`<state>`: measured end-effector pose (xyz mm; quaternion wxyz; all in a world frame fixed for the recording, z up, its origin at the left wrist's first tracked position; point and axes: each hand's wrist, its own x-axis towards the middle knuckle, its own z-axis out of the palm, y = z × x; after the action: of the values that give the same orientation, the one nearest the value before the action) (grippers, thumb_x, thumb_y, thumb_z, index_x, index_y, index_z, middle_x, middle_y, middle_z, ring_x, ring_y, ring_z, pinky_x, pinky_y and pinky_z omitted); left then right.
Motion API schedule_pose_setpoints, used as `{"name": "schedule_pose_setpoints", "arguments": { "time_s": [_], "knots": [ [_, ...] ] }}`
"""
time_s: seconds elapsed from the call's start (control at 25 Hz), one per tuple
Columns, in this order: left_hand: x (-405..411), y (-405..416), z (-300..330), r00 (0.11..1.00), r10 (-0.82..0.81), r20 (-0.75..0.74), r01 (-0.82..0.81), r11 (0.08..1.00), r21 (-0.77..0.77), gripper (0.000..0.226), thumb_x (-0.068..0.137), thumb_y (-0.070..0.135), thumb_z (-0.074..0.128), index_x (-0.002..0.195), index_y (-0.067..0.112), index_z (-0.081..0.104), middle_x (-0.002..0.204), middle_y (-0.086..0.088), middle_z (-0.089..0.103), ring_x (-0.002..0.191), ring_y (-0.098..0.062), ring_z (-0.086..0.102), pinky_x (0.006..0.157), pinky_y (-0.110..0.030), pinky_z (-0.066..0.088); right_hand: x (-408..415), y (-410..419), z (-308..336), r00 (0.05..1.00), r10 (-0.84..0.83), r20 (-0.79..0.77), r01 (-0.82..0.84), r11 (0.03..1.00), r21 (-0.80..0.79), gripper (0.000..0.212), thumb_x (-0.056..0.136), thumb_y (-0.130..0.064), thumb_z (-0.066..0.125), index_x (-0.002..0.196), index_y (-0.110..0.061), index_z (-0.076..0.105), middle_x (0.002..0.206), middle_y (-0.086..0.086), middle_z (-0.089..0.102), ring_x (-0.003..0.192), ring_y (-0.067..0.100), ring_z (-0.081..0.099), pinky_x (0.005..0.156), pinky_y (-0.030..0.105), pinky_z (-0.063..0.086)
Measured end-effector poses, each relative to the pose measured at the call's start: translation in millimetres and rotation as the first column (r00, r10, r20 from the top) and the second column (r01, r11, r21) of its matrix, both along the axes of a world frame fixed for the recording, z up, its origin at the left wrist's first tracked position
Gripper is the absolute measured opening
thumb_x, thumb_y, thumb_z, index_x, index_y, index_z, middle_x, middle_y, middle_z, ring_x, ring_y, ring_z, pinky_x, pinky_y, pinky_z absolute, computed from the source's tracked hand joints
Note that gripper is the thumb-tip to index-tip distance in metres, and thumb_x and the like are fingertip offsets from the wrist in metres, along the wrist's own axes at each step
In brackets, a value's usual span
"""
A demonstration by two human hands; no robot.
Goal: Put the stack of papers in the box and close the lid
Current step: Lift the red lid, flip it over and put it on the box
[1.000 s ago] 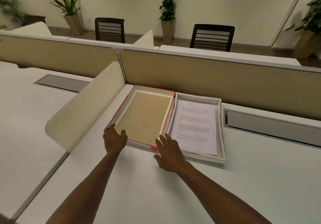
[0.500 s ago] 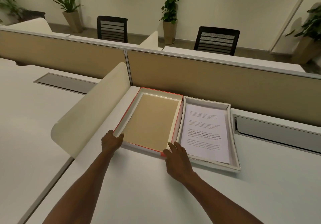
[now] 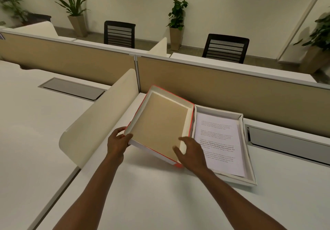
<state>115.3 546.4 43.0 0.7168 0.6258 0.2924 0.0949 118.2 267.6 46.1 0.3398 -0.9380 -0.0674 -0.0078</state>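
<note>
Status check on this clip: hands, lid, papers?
Left hand gripping lid corner; right hand at its other near corner. Lid tilted, lifted. Papers in box. Nothing blocking.

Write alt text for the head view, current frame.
A person's left hand and right hand grip the near corners of a red-edged cardboard lid, its brown inside facing up, tilted off the white desk. Just right of it, an open white box holds a stack of printed papers, against a beige partition.
</note>
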Motion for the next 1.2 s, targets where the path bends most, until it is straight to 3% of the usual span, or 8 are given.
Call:
{"name": "schedule_pose_setpoints", "arguments": {
  "time_s": [0.12, 0.28, 0.48, 0.68, 0.84, 1.0, 1.12, 1.2],
  "knots": [
    [-12.2, -17.5, 22.5, 0.991, -0.017, 0.132, -0.004, 0.988, 0.156, 0.039, 0.080, 0.005, 0.075, 0.101, 0.039, 0.072, 0.098, -0.005, 0.073, 0.083, -0.020, 0.069, 0.073, -0.036, 0.058, 36.9, 26.8, 60.5, 0.988, -0.106, -0.109, 0.133, 0.949, 0.284, 0.048, 0.084, -0.049, 0.071, 0.122, -0.020, 0.067, 0.111, 0.001, 0.072, 0.096, 0.017, 0.070, 0.090, 0.037, 0.056],
    [-28.3, -51.2, 44.5, 0.970, -0.066, 0.233, -0.013, 0.947, 0.321, 0.039, 0.075, 0.018, 0.079, 0.107, 0.040, 0.071, 0.099, 0.018, 0.074, 0.086, -0.003, 0.071, 0.066, -0.014, 0.056, 75.7, 67.8, 126.3, 0.947, -0.052, -0.316, 0.220, 0.821, 0.526, 0.056, 0.082, -0.054, 0.070, 0.119, -0.012, 0.063, 0.102, 0.009, 0.071, 0.083, 0.022, 0.075, 0.065, 0.037, 0.064],
    [-34.6, -78.8, 58.5, 0.955, -0.074, 0.289, -0.031, 0.938, 0.346, 0.041, 0.079, 0.016, 0.081, 0.109, 0.041, 0.069, 0.103, 0.024, 0.072, 0.096, -0.002, 0.067, 0.067, -0.011, 0.056, 90.6, 92.4, 145.6, 0.908, -0.118, -0.402, 0.349, 0.742, 0.572, 0.027, 0.086, -0.031, 0.075, 0.077, -0.008, 0.062, 0.093, 0.017, 0.075, 0.066, 0.027, 0.076, 0.054, 0.041, 0.063],
    [-37.8, -93.9, 64.9, 0.945, -0.084, 0.317, -0.046, 0.923, 0.382, 0.047, 0.079, 0.017, 0.084, 0.123, 0.023, 0.067, 0.124, 0.000, 0.070, 0.107, -0.022, 0.066, 0.079, -0.014, 0.056, 86.9, 88.6, 140.3, 0.912, -0.131, -0.388, 0.359, 0.711, 0.604, 0.017, 0.088, -0.008, 0.071, 0.074, -0.009, 0.061, 0.097, 0.018, 0.075, 0.070, 0.025, 0.076, 0.054, 0.036, 0.063],
    [-46.7, -99.7, 77.2, 0.930, -0.172, 0.325, 0.037, 0.923, 0.383, 0.073, 0.065, 0.049, 0.089, 0.129, 0.033, 0.057, 0.115, 0.021, 0.064, 0.101, -0.003, 0.067, 0.073, -0.006, 0.057, 80.4, 72.5, 151.5, 0.921, -0.087, -0.379, 0.340, 0.654, 0.676, 0.010, 0.090, -0.003, 0.067, 0.081, -0.007, 0.063, 0.099, 0.017, 0.073, 0.076, 0.026, 0.074, 0.055, 0.034, 0.061],
    [-49.2, -93.7, 77.2, 0.918, -0.233, 0.319, 0.165, 0.960, 0.227, 0.090, 0.063, 0.083, 0.065, 0.132, 0.026, 0.058, 0.127, 0.006, 0.067, 0.115, -0.014, 0.066, 0.095, -0.040, 0.060, 62.9, 43.9, 174.4, 0.927, 0.077, -0.368, 0.275, 0.530, 0.803, 0.007, 0.095, -0.005, 0.058, 0.090, -0.008, 0.062, 0.093, 0.014, 0.073, 0.070, 0.021, 0.073, 0.051, 0.028, 0.058],
    [-46.6, -96.0, 71.8, 0.887, -0.309, 0.344, 0.267, 0.949, 0.166, 0.047, 0.089, 0.048, 0.048, 0.129, 0.025, 0.057, 0.128, 0.003, 0.066, 0.115, -0.017, 0.066, 0.103, -0.048, 0.052, 45.9, 26.7, 181.9, 0.924, 0.150, -0.352, 0.243, 0.480, 0.843, 0.011, 0.098, -0.006, 0.053, 0.097, -0.011, 0.063, 0.099, 0.011, 0.073, 0.081, 0.022, 0.074, 0.058, 0.029, 0.061],
    [-43.3, -97.1, 72.8, 0.863, -0.338, 0.376, 0.310, 0.941, 0.133, 0.060, 0.087, 0.059, 0.052, 0.134, 0.021, 0.057, 0.132, 0.000, 0.066, 0.116, -0.013, 0.067, 0.105, -0.050, 0.052, 35.6, 18.5, 186.2, 0.931, 0.168, -0.323, 0.214, 0.464, 0.859, 0.012, 0.099, -0.008, 0.052, 0.099, -0.013, 0.063, 0.104, 0.010, 0.071, 0.088, 0.023, 0.073, 0.066, 0.031, 0.062]
  ]
}}
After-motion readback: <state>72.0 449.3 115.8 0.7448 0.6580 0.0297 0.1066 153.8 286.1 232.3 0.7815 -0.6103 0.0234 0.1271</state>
